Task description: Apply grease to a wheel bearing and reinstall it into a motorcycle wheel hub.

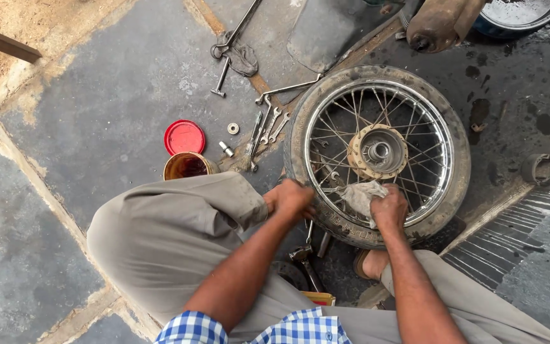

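Grey stone-slab floor [97, 108] with dirt-filled seams, damp and oil-stained toward the right. Far left, bare slabs only. Next, round red plastic lid [184, 137] lying flat, just above open round tin of dark liquid [187, 165], which sits touching the bent knee in grey trousers. Further up, long steel tyre lever [237, 28] across crumpled grey rag [243, 58]. Small metal washer [233, 128] and short bolt [226, 149] near cluster of steel spanners [268, 126]. Left hand [289, 199] curled closed on the near edge of dusty spoked motorcycle wheel with chrome rim and black tyre [377, 153], lying flat on the floor. Right hand [388, 207], fingers closed around dirty white cloth [359, 194], pressed against rim and spokes. Far right, small rusty ring-shaped part [543, 169] well apart.
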